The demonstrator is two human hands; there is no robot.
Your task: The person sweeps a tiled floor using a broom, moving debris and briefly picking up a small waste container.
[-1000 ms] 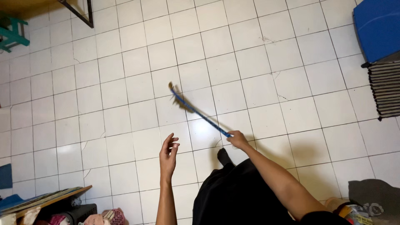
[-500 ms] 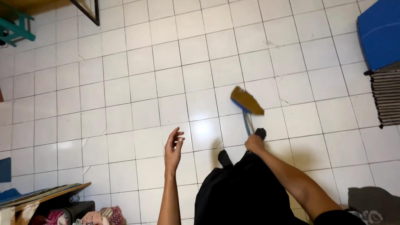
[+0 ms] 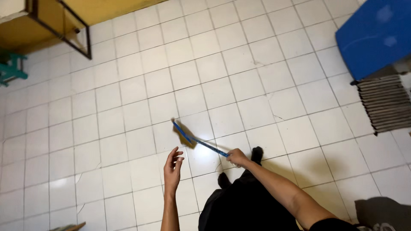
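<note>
My right hand is gripping a blue-handled broom over the white tiled floor. My left hand is hovering open just beside the broom, holding nothing.

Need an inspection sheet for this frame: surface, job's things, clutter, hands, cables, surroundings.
Surface: white tiled floor, a few cracked tiles.
Job's things: blue-handled broom, head low over the floor.
Clutter: stack of dark mats at right; grey cloth in the bottom right corner.
Hands: right hand grips the broom handle; left hand open, empty.
Cables: nothing seen.
Surroundings: blue container, dark metal frame, green stool, yellow wall.
</note>
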